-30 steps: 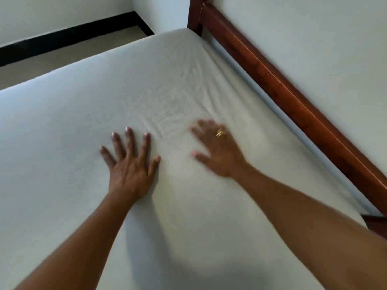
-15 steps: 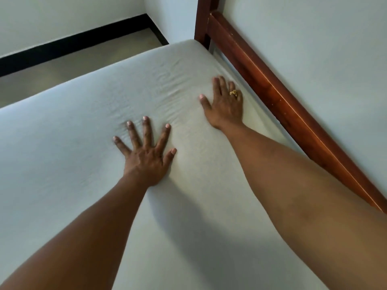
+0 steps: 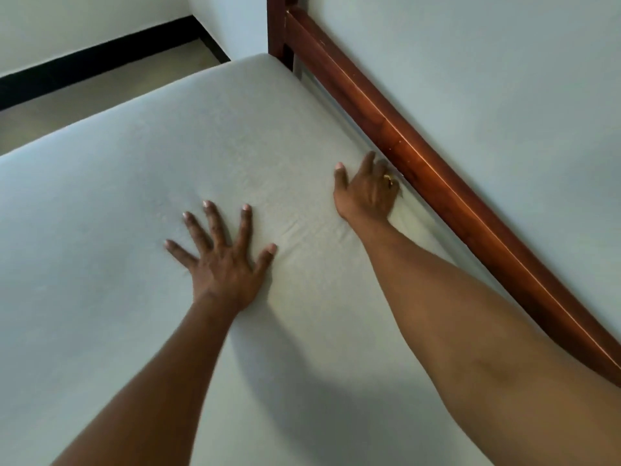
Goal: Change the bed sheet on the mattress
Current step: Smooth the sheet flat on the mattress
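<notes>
Right grip (image 3: 368, 191) has slid to the pale grey bed sheet (image 3: 134, 213) edge beside the reddish-brown wooden bed rail (image 3: 437, 183), fingers apart; left grip (image 3: 223, 260) splayed flat, pressing sheet.

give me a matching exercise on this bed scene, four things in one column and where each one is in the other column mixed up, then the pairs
Things
1 left hand
2 right hand
3 wooden rail
4 black skirting

Places
a at the right-hand edge of the bed sheet, fingers close to the wood
b flat near the middle of the sheet, fingers spread
c a band across the upper left of the view
d running diagonally down the right side of the view

Pairs: 1-b, 2-a, 3-d, 4-c
</notes>
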`<state>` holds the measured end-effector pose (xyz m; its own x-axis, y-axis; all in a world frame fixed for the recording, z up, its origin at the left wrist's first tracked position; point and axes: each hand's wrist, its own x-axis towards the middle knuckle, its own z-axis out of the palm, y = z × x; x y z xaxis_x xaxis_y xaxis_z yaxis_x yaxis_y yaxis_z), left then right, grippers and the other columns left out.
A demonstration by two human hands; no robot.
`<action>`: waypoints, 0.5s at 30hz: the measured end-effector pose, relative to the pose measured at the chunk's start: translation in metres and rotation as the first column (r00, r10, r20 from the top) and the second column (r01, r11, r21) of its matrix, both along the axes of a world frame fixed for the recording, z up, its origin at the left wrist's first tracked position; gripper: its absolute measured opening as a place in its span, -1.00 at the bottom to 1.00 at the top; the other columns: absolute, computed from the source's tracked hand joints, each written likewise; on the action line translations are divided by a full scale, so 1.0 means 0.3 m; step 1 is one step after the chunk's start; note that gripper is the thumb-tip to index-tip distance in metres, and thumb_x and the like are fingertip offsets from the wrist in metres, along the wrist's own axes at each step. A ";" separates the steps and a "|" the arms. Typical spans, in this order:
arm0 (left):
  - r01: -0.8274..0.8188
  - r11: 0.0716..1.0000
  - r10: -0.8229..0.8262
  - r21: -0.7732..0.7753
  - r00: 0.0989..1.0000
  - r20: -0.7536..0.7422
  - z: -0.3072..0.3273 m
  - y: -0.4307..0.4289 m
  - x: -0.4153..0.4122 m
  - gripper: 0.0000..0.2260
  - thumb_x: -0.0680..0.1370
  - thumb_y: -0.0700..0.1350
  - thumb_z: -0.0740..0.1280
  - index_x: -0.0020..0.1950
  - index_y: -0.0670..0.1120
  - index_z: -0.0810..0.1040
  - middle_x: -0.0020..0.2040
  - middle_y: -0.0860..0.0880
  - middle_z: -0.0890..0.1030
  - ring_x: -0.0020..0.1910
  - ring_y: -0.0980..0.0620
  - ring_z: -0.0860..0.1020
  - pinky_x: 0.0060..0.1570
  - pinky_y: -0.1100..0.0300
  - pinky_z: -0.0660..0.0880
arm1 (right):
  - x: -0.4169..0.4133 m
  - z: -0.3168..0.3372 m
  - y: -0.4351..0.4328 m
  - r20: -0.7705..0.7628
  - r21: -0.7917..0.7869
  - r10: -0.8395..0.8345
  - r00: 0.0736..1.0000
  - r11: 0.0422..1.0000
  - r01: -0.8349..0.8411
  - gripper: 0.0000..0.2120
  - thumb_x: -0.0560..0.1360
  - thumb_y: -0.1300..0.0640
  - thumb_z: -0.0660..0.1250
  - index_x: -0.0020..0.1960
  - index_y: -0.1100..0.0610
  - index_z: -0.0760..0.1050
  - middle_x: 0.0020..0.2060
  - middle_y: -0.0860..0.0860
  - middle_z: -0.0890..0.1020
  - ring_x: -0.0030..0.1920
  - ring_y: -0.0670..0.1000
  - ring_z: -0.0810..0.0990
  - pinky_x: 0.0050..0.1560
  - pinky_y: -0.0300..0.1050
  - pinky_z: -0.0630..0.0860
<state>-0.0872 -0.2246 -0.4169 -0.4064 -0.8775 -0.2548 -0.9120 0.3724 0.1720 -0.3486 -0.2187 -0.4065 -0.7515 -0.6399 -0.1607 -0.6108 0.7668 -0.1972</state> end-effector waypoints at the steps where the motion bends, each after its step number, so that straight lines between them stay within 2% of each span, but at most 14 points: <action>1: 0.012 1.000 -0.012 0.009 1.000 0.003 0.003 0.049 -0.013 -0.28 0.52 0.52 -0.16 0.59 0.28 -0.30 0.62 -0.17 -0.33 0.55 -0.37 -0.36 0.33 -0.59 -0.21 | 0.030 0.007 0.036 -0.028 -0.002 0.053 0.998 0.999 -0.053 -0.22 0.63 -0.32 -0.06 0.67 0.14 -0.09 0.63 0.22 0.03 0.63 0.25 0.03 0.60 0.27 -0.01; 2: 0.032 0.999 -0.032 0.013 0.999 0.010 0.006 0.093 -0.022 -0.24 0.49 0.56 -0.16 0.58 0.28 -0.31 0.62 -0.18 -0.33 0.54 -0.37 -0.37 0.33 -0.60 -0.20 | 0.068 0.009 0.096 -0.085 -0.024 0.190 0.978 0.981 -0.193 -0.24 0.64 -0.28 -0.02 0.67 0.14 -0.09 0.64 0.22 0.01 0.63 0.24 -0.01 0.60 0.28 -0.03; 4: 0.063 0.998 -0.063 0.013 0.998 0.020 0.007 0.150 -0.032 -0.19 0.44 0.60 -0.17 0.58 0.29 -0.32 0.61 -0.20 -0.34 0.54 -0.37 -0.37 0.33 -0.60 -0.18 | 0.145 0.000 0.273 -0.135 -0.026 0.565 0.814 0.819 -0.573 -0.31 0.65 -0.21 0.05 0.67 0.05 -0.04 0.66 0.11 0.01 0.65 0.14 -0.04 0.59 0.25 0.02; 5: 0.070 0.997 -0.071 0.014 0.997 0.031 0.010 0.165 -0.034 -0.17 0.42 0.62 -0.17 0.58 0.29 -0.33 0.61 -0.21 -0.33 0.55 -0.38 -0.35 0.33 -0.61 -0.17 | 0.158 -0.005 0.372 -0.135 -0.013 0.642 0.754 0.760 -0.650 -0.34 0.66 -0.21 0.04 0.67 0.00 -0.04 0.66 0.04 0.00 0.65 0.08 -0.04 0.58 0.21 0.04; 6: 0.078 0.997 -0.078 0.022 0.996 0.043 0.012 0.177 -0.035 -0.15 0.40 0.63 -0.18 0.57 0.29 -0.34 0.61 -0.22 -0.33 0.55 -0.39 -0.35 0.32 -0.61 -0.15 | 0.140 -0.015 0.458 -0.137 -0.013 0.620 0.773 0.779 -0.627 -0.36 0.67 -0.22 0.02 0.67 -0.03 -0.04 0.66 -0.01 0.01 0.65 0.05 -0.04 0.58 0.17 0.05; 7: 0.093 0.995 -0.095 0.031 0.994 0.055 0.017 0.196 -0.043 -0.14 0.39 0.64 -0.19 0.57 0.29 -0.35 0.61 -0.23 -0.34 0.54 -0.40 -0.34 0.32 -0.62 -0.14 | 0.094 -0.023 0.537 -0.144 -0.025 0.501 0.853 0.860 -0.510 -0.36 0.68 -0.25 0.00 0.67 -0.03 -0.03 0.66 -0.03 0.04 0.65 0.05 0.00 0.59 0.15 0.06; 9: 0.135 0.990 -0.137 0.036 0.988 0.077 0.030 0.230 -0.053 -0.14 0.39 0.64 -0.19 0.56 0.29 -0.38 0.60 -0.25 -0.35 0.54 -0.42 -0.34 0.31 -0.63 -0.10 | -0.010 -0.022 0.637 -0.125 -0.030 0.157 0.980 0.986 -0.162 -0.35 0.67 -0.29 -0.04 0.66 -0.01 0.01 0.63 0.02 0.16 0.62 0.10 0.13 0.57 0.15 0.13; 11: 0.163 0.985 -0.167 0.047 0.983 0.081 0.045 0.265 -0.071 -0.15 0.39 0.64 -0.18 0.56 0.29 -0.37 0.59 -0.27 -0.35 0.53 -0.44 -0.33 0.31 -0.63 -0.07 | -0.063 -0.020 0.669 -0.089 0.020 -0.064 0.994 0.998 0.066 -0.32 0.67 -0.30 -0.10 0.65 0.07 0.05 0.60 0.12 0.24 0.57 0.16 0.23 0.54 0.20 0.18; 13: 0.197 0.979 -0.200 0.051 0.978 0.066 0.055 0.327 -0.110 -0.17 0.41 0.62 -0.17 0.57 0.30 -0.35 0.59 -0.26 -0.35 0.53 -0.44 -0.33 0.31 -0.62 -0.06 | -0.019 0.002 0.652 -0.135 0.021 -0.048 0.990 0.998 0.051 -0.30 0.66 -0.24 -0.09 0.66 0.16 0.03 0.62 0.19 0.16 0.61 0.21 0.14 0.57 0.25 0.10; 14: 0.222 0.974 -0.224 0.047 0.973 0.048 0.053 0.366 -0.137 -0.18 0.42 0.62 -0.16 0.57 0.31 -0.33 0.60 -0.25 -0.35 0.53 -0.44 -0.34 0.31 -0.62 -0.06 | 0.015 0.007 0.645 -0.162 0.003 0.065 0.985 0.998 -0.065 -0.30 0.65 -0.21 -0.05 0.66 0.16 0.00 0.63 0.18 0.10 0.63 0.20 0.07 0.59 0.25 0.05; 15: 0.250 0.967 -0.251 0.040 0.967 0.031 0.052 0.408 -0.163 -0.18 0.42 0.61 -0.16 0.58 0.30 -0.31 0.60 -0.25 -0.35 0.53 -0.43 -0.35 0.31 -0.62 -0.07 | 0.049 0.016 0.650 -0.154 -0.010 0.252 0.955 0.966 -0.257 -0.31 0.65 -0.19 -0.01 0.67 0.13 -0.03 0.65 0.15 0.04 0.64 0.17 0.01 0.60 0.23 0.03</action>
